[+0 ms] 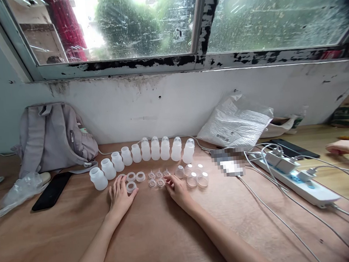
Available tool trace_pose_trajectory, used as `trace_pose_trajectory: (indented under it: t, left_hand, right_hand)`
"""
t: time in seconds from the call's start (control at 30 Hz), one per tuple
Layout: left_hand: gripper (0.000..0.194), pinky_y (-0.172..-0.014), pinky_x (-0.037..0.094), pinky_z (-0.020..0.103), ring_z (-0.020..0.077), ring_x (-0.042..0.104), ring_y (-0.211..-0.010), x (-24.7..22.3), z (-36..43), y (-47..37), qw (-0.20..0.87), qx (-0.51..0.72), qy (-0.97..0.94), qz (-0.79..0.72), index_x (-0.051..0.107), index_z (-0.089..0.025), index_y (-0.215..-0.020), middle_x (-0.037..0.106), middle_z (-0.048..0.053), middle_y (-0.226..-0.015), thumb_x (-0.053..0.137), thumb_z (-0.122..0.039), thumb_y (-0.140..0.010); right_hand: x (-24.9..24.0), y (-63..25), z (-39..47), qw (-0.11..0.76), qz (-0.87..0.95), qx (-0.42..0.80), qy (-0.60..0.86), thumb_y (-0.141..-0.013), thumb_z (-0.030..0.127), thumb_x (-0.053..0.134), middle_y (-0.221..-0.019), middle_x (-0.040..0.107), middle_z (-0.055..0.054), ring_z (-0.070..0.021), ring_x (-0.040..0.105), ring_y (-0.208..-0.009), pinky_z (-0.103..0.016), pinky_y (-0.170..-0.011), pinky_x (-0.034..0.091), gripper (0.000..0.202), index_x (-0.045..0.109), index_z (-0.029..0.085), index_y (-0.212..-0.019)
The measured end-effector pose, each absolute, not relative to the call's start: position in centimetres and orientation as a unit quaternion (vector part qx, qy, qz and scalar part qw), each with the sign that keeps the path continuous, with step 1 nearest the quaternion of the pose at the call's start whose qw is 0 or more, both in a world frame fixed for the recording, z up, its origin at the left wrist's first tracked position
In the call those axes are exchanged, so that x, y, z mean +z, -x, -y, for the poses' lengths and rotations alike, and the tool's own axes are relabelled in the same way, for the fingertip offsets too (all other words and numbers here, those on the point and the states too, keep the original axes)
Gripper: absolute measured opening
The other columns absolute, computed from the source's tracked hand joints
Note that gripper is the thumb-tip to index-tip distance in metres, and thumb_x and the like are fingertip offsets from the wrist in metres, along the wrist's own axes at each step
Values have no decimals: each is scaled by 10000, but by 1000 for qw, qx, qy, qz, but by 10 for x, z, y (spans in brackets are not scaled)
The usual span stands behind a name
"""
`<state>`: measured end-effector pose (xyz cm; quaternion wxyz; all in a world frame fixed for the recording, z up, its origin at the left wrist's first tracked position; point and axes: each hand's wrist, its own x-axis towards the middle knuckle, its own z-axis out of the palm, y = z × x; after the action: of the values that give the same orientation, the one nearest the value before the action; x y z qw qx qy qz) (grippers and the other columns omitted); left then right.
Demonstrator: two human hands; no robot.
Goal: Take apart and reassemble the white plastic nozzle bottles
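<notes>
While bottles form a curve, a backpack and power strip flank them.

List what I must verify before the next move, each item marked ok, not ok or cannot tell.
1. Five open bottles upright in the left half of the row: ok.
2. Five capped bottles upright in the right half: ok.
3. Every ring in plain sight: not ok, the left hand partly covers them.
4. A ring in the left hand's grip: cannot tell.
5. A teat in the right hand's grip: cannot tell, though its fingertips are at the teats.
6. Loose caps apart from the power strip: ok.
</notes>
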<state>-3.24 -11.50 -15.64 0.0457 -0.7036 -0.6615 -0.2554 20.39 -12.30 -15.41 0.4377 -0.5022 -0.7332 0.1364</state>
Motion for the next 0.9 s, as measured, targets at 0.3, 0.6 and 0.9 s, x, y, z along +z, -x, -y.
trace_pose_trajectory:
  t: [0.3,0.6,0.9]
  left_hand:
    - [546,-971,233,504,297,302,-1220,-152,108,30,78,-293,709,637,356,-154,-1230,381,165,-1299,442,-450,-779]
    - [419,-1015,200,418,265,273,-1241,-61,33,-20,164,-289,784,525,439,-186,-1203,419,114,-1271,405,-325,-810]
    - [225,-982,176,454,236,522,-935,-45,-8,-52,115,-298,768,555,566,-200,-946,635,75,-882,461,-328,-793]
  right_hand:
    - [-159,-210,126,424,721,121,534,-782,145,401,-794,621,-52,-164,575,-703,-276,-636,456,191,550,182,-897]
    - [-156,-210,131,420,734,104,524,-747,69,400,-809,596,-64,-178,542,-769,-303,-706,438,226,542,162,-896]
    - [-155,-209,133,421,734,105,523,-749,58,403,-809,597,-63,-182,540,-770,-304,-701,432,223,539,165,-889]
